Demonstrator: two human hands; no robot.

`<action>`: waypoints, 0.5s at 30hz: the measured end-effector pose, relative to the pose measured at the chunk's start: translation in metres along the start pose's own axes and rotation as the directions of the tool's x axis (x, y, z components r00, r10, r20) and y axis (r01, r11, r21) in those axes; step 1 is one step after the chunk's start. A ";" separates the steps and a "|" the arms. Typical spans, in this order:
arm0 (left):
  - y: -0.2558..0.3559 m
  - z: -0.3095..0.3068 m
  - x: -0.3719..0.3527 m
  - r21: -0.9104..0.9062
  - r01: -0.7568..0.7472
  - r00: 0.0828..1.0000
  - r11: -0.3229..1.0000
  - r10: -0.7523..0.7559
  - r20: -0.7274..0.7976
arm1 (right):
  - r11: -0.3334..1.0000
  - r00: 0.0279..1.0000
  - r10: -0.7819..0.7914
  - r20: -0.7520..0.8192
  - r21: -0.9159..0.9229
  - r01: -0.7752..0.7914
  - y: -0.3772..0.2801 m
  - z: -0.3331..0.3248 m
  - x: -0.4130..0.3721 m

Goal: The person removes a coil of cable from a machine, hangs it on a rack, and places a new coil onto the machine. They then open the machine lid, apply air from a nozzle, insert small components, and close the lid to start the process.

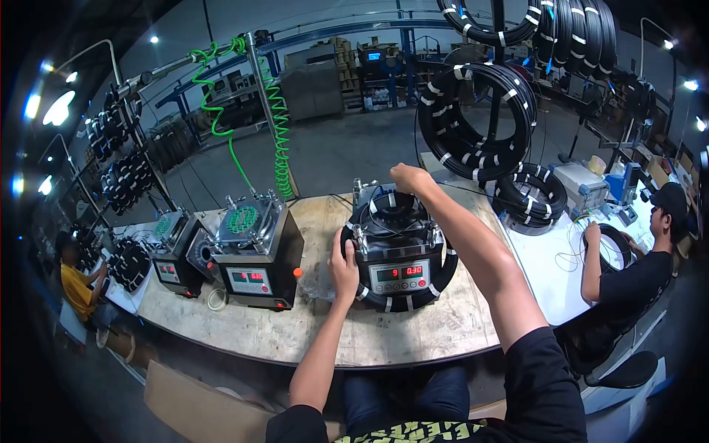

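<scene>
In front of me stands a bench machine (399, 275) with a red digital display reading 9 and 0.30. A large coil of black cable (399, 303), bound with white tape bands, hangs around its front and sides. My left hand (343, 264) is closed on the coil's left side. Above the machine's rear top, my right hand (411, 179) is closed in a pinch; what it holds is hidden. Just below that hand, a smaller black loop with a white band (391, 201) lies over the machine's top.
Two similar machines (255, 255) (176, 258) stand left on the wooden bench (332, 340). A clear bottle with an orange cap (298, 272) lies beside my left hand. Cable coils (480, 122) hang at right. A green spiral hose (281, 148) hangs behind. Co-workers sit on both sides.
</scene>
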State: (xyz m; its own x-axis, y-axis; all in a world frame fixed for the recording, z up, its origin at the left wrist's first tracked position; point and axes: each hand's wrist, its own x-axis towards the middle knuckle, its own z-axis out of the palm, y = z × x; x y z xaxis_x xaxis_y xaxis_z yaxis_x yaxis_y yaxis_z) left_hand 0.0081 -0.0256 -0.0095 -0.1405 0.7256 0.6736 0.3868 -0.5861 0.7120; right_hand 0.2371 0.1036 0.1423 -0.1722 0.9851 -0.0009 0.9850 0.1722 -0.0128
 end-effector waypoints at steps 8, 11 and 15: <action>-0.002 0.000 0.000 -0.022 0.008 1.000 1.000 -0.008 0.015 | 0.798 0.998 0.033 -0.054 0.602 0.006 0.031 0.005 -0.012; 0.005 -0.002 0.001 -0.072 0.053 0.998 0.996 -0.051 0.038 | 0.806 0.878 -0.024 -0.479 0.509 0.300 0.029 0.047 -0.030; -0.006 -0.009 0.004 -0.107 0.087 0.987 0.990 -0.071 0.143 | 0.667 0.730 0.330 -0.598 0.695 0.269 -0.002 0.056 -0.089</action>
State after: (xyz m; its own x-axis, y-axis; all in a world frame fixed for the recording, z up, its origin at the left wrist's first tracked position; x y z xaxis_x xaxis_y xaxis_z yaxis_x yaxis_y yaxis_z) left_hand -0.0034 -0.0224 -0.0088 -0.0359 0.8097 0.5858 0.2739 -0.5558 0.7849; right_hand 0.2500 0.0152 0.0867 0.2071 0.7777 0.5936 0.6017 0.3772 -0.7041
